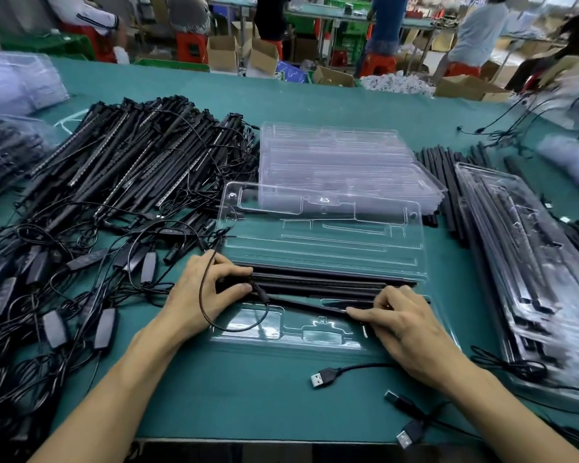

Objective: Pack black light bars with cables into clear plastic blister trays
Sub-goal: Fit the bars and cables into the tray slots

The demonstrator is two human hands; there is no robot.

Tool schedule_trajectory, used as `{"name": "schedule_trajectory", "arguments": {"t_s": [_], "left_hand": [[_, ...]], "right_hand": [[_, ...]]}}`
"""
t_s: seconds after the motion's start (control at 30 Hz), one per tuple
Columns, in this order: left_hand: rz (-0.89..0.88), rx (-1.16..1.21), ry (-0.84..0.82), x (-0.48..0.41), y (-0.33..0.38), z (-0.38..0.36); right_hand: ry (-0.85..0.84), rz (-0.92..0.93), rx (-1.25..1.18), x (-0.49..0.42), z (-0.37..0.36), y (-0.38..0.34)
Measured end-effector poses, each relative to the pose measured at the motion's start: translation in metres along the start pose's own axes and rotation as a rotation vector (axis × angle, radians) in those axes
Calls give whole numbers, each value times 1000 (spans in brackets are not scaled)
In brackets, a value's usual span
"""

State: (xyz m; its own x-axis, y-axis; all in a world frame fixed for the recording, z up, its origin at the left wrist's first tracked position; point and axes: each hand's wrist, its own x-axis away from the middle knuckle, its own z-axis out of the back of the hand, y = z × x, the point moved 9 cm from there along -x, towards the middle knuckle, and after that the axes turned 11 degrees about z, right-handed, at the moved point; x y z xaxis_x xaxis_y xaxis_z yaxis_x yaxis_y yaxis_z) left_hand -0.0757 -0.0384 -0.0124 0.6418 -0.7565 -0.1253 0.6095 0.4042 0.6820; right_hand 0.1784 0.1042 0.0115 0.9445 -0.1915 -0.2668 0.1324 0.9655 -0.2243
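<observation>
Bench (248,396) work, mid-pack. Gripped left ends of light bars (331,279) with left hand (211,289), fingers curled over them, in the near half of the open blister tray (321,235). Pinched a slanted loose bar (308,305) with right hand (405,325), not yet down in its channel. Noted cable (238,330) looping across the left hand and over the tray edge. Judged two likely snags: could trap that cable beneath a bar or in the fold; could seat the slanted bar crooked and buckle thin plastic if forced. Saw USB plug (323,377) outside the tray.
</observation>
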Motion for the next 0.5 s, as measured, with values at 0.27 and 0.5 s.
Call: {"name": "schedule_trajectory", "arguments": {"t_s": [0.27,0.5], "left_hand": [[21,10,40,5,7,8],[51,-114,70,12,23,18]], "right_hand": [[17,-56,-236,-64,7,-56],[-162,-28,-140,-131,-23,-140]]}}
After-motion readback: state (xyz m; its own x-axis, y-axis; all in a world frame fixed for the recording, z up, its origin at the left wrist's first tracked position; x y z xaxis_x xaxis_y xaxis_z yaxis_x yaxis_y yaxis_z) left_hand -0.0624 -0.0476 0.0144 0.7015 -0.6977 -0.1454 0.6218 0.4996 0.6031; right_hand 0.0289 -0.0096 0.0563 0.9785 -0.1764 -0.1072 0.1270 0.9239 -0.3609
